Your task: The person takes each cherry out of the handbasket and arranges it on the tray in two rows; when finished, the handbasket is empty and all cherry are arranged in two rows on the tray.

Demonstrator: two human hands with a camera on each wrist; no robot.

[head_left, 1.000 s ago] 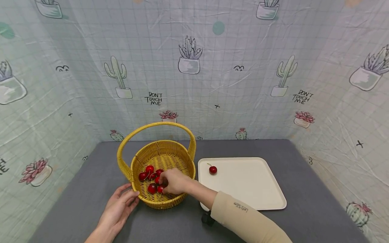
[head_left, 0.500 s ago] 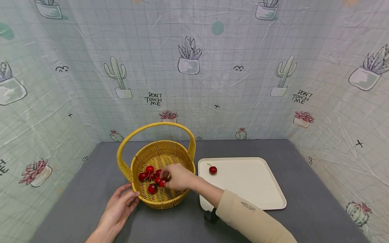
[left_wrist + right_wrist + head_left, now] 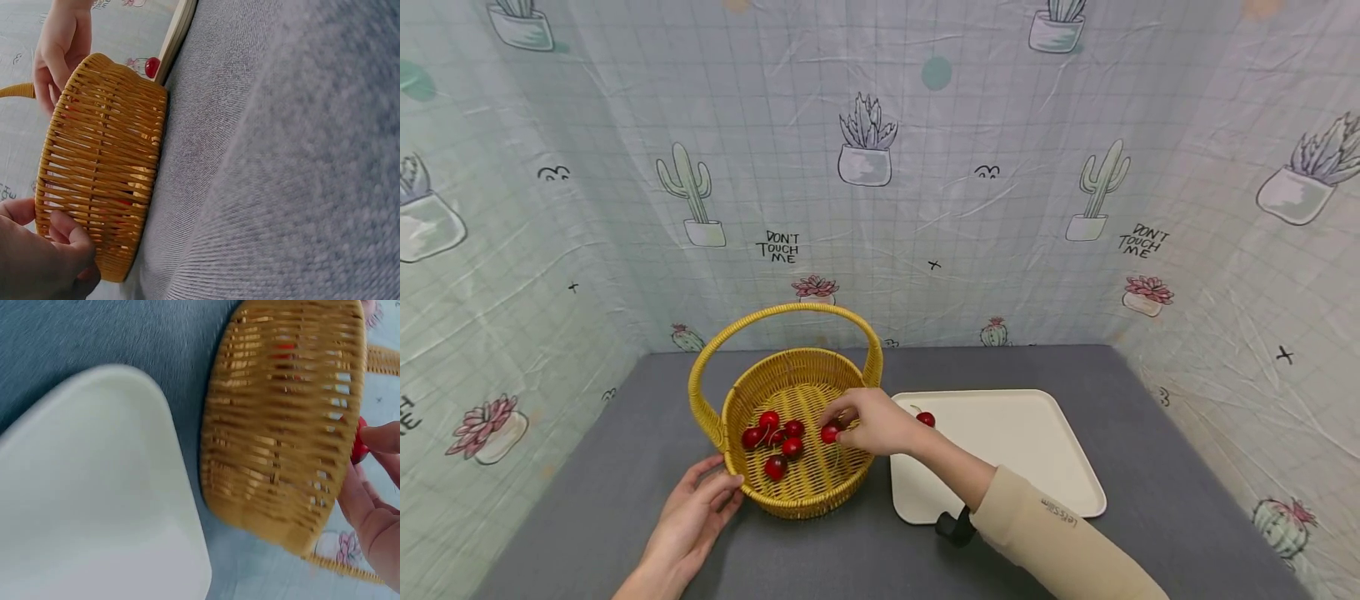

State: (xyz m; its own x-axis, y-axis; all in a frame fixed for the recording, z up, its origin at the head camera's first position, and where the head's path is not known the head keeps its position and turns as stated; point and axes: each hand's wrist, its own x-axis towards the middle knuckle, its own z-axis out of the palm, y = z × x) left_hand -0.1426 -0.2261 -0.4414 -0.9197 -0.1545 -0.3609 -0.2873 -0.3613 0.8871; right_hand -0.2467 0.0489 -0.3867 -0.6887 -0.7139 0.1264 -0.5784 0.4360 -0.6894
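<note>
Cactus-printed cloth [image 3: 940, 208] walls in a grey table [image 3: 827, 558]. A yellow basket [image 3: 797, 505] stands left of centre, a white tray [image 3: 1030, 442] right, partly covered by the right forearm [image 3: 955, 468]. The left hand [image 3: 695, 510] grips the basket's rim; the right hand [image 3: 877, 422], fingers bent, pinches one cherry [image 3: 831, 432] over it. Six cherries [image 3: 776, 467] lie inside; another cherry [image 3: 927, 419], on the tray, is partly hidden.

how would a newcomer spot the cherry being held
On the table stands a yellow basket with an arched handle. Over its right half, the right hand pinches a red cherry. It alone is held; the other cherries lie in the basket or on the tray.
</note>
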